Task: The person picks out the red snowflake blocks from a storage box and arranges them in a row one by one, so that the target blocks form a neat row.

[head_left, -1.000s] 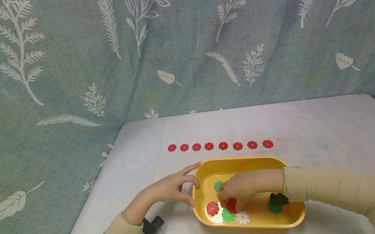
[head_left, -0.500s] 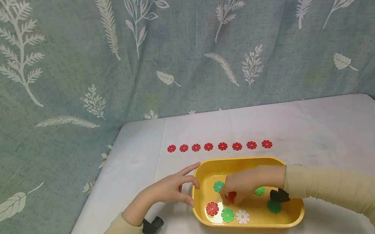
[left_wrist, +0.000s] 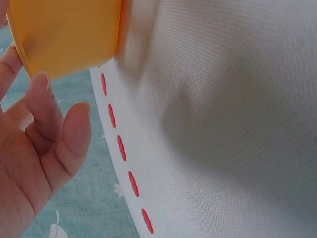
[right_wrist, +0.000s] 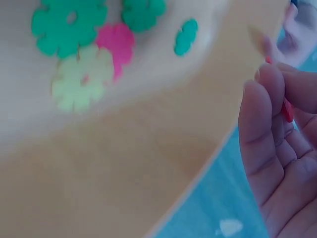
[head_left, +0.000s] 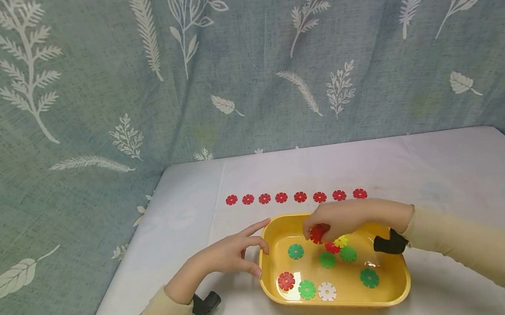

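My right hand (head_left: 339, 218) pinches a red interlocking disc (head_left: 318, 234), flower-shaped with a notched edge, over the far part of the yellow tray (head_left: 337, 305). In the right wrist view, thumb and fingers hold this red disc (right_wrist: 288, 110) nearly edge-on. My left hand (head_left: 234, 252) is spread at the tray's left end, its fingertips at the rim. From the left wrist, the fingers (left_wrist: 44, 101) show against the yellow wall (left_wrist: 69, 34). Inside the tray lie several green discs (head_left: 307, 289), a white disc (head_left: 326, 291), a yellow disc (head_left: 341, 241) and red discs (head_left: 286, 281).
Beyond the tray, several red discs (head_left: 281, 197) form a straight, evenly spaced row on the white tablecloth (head_left: 451, 198). A blue-green curtain (head_left: 245, 91) with white leaf prints hangs behind the table. Black wrist cameras (head_left: 206, 304) sit at both cuffs.
My right hand has risen from the tray's middle toward its far rim, carrying the red disc. Yellow, red and green discs beneath it have come into view. The left hand stays put.
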The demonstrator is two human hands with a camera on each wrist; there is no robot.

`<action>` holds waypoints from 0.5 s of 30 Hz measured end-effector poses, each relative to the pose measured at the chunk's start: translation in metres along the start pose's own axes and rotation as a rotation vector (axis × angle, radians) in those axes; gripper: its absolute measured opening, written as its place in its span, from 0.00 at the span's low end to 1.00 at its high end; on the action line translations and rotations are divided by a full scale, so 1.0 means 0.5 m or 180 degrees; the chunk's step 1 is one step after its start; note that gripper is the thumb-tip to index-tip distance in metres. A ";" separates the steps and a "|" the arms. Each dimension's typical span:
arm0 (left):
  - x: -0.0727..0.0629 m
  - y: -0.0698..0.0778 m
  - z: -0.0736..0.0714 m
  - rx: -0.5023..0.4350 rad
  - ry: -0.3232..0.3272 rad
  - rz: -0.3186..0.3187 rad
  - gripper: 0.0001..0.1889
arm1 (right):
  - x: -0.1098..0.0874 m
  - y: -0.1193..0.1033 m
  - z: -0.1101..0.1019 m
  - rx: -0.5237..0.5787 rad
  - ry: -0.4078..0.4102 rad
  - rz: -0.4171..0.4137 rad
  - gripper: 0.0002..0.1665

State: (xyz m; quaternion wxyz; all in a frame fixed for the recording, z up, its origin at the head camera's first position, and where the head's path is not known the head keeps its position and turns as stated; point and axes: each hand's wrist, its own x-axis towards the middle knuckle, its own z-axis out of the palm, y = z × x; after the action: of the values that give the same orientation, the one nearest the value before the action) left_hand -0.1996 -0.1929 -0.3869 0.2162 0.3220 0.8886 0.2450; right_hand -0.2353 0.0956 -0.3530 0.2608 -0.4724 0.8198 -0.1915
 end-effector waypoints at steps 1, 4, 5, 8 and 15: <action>0.000 0.000 0.000 0.0000 -0.0002 -0.0002 0.19 | -0.008 0.003 -0.006 0.0037 0.0063 0.0011 0.12; 0.002 0.001 0.001 0.0006 -0.0005 -0.0011 0.20 | -0.030 0.015 -0.026 0.0080 0.0263 0.0002 0.12; 0.001 0.001 0.001 0.0014 -0.0003 -0.0011 0.20 | -0.038 0.020 -0.033 0.0086 0.0337 -0.0003 0.12; 0.001 0.002 0.000 0.0038 0.0001 -0.0010 0.20 | -0.061 0.037 -0.053 0.0215 0.0559 0.0039 0.12; -0.001 0.003 0.000 0.0047 0.0001 0.0007 0.20 | -0.122 0.080 -0.086 0.0525 0.1116 0.0410 0.15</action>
State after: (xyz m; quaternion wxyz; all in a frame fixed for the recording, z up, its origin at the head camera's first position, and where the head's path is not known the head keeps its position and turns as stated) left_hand -0.1984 -0.1922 -0.3860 0.2134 0.3245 0.8901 0.2387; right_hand -0.2628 0.1709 -0.3264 0.1637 -0.3555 0.8628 -0.3202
